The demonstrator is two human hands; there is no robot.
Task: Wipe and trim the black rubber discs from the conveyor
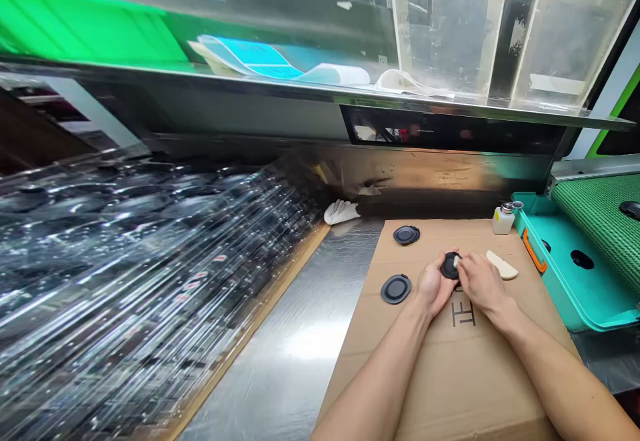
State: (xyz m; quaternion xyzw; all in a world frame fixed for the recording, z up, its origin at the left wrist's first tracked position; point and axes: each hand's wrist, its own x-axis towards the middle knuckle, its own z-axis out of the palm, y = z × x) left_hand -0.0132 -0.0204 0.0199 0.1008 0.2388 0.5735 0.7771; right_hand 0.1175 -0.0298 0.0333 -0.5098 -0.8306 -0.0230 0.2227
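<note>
A round black disc [448,267] rests in my left hand [431,286], whose fingers are curled around its edge. My right hand [481,282] pinches a small white wad [457,261] against the disc's face. Both hands are above a cardboard sheet [425,374] with dark printed marks. To the left on the cardboard lie a round black piece [396,289] with a raised ring and, further back, more black pieces [406,235] overlapping each other. A half-round white pad [502,265] lies just beyond my right hand.
A white pump bottle [503,220] stands at the cardboard's back right corner. Beside it is a teal tray [575,317] with black pieces inside, next to a green conveyor belt [600,204]. Stacked clear plastic trays [200,274] fill the left. A crumpled white item [341,212] lies behind.
</note>
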